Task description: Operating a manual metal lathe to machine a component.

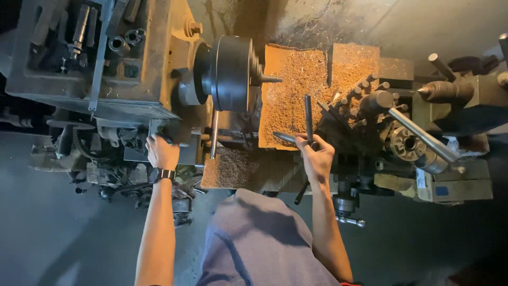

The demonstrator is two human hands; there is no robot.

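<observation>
We had a thin dark metal rod [308, 117] pinched upright in our right hand [316, 157], fingers closed round its lower end, over the chip-strewn bed [296, 90] between the chuck [230, 72] and the tool post [370, 103], while our left hand [162, 152] was curled shut on a control at the front of the headstock [100, 58]. We judged this a setting-up step at the lathe, the next move calling for a steady grip and care near the short workpiece [271, 79] jutting from the chuck. Room was tight: the tool post's studs crowded the right, the tailstock [450, 91] stood well apart.
</observation>
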